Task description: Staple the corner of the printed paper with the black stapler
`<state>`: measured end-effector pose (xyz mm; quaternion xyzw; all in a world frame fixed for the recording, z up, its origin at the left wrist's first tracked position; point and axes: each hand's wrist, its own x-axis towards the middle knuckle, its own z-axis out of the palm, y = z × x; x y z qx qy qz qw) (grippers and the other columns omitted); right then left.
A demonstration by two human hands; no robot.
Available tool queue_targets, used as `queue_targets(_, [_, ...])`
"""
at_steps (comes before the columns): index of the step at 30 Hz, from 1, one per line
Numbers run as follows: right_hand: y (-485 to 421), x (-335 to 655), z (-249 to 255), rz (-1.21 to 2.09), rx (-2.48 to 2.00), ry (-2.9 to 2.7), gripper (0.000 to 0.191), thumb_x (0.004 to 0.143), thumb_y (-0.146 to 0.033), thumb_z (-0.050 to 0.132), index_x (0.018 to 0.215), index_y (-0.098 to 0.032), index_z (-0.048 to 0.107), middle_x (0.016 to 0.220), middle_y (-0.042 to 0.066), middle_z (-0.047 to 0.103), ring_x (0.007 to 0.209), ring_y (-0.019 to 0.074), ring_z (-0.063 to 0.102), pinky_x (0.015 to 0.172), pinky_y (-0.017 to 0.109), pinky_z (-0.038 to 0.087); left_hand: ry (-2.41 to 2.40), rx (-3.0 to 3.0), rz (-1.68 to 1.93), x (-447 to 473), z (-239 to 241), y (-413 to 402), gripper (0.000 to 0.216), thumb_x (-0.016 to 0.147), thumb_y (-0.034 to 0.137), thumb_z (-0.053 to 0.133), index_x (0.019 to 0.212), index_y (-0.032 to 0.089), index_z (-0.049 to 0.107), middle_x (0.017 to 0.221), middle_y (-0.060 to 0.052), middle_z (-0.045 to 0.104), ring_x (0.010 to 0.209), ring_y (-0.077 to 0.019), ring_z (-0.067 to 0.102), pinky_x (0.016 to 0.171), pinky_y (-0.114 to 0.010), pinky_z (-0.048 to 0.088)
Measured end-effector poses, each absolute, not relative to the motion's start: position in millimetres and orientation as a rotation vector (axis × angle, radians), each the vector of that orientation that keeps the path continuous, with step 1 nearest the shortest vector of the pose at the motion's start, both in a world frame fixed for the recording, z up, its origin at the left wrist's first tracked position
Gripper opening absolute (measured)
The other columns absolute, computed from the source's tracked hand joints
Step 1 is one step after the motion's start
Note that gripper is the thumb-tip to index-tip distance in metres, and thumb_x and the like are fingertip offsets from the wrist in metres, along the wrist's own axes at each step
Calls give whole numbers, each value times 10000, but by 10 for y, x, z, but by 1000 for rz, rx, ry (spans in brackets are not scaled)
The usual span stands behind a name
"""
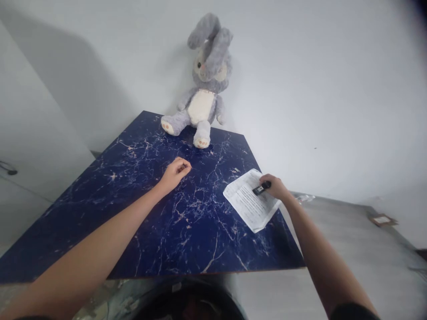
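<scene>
My left hand (175, 172) rests over the middle of the blue marbled table (196, 213), its fingers curled together towards the thumb. Whether anything small lies inside that pinch is hidden. At the right side, my right hand (274, 186) grips a small black object with a pale label (262, 188), too small to name for certain. Under it lies a creased sheet of printed paper (245, 202), near the table's right edge. Part of the sheet is covered by my right hand and the black object.
A grey plush rabbit (201, 106) sits at the table's far end against the white wall (316, 89), one ear over its face. Right of the table, a small brown frame-like item (382, 220) and a clear crumpled thing (305, 198) lie on the grey floor (353, 249).
</scene>
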<state>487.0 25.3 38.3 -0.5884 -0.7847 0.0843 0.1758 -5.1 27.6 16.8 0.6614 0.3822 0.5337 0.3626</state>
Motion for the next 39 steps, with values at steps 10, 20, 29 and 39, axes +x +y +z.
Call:
queue_targets(10, [1350, 3618, 723, 733, -781, -2814, 76, 742, -195, 667, 774, -205, 736, 1063, 100, 705, 1014, 239, 626, 990, 403, 483, 1005, 1664, 1521, -143, 231, 222, 223, 979, 393, 592, 889, 204, 669, 861, -12, 559, 703, -137, 533, 706, -297, 456])
queue_targets(20, [1368, 1937, 588, 558, -377, -2906, 111, 707, -100, 631, 765, -188, 665, 884, 58, 671, 848, 211, 579, 918, 361, 443, 1322, 1569, 1851, -277, 375, 157, 190, 1015, 321, 513, 876, 214, 585, 855, -20, 558, 767, -162, 520, 739, -302, 450])
queue_targets(29, [617, 2263, 556, 463, -875, -2711, 349, 696, -83, 617, 1023, -186, 683, 928, 45, 717, 837, 223, 635, 807, 314, 447, 1516, 1903, 1585, -147, 449, 12, 177, 963, 166, 511, 801, 210, 569, 778, -10, 551, 731, -173, 529, 738, -324, 426])
queue_targets(39, [-273, 2427, 430, 775, -732, -2539, 156, 895, -275, 702, 1016, -213, 626, 934, 32, 645, 862, 203, 618, 801, 320, 484, 1514, 2364, 922, 89, 124, -23, 199, 934, 105, 523, 971, 210, 689, 986, -81, 617, 965, -261, 569, 915, -439, 458])
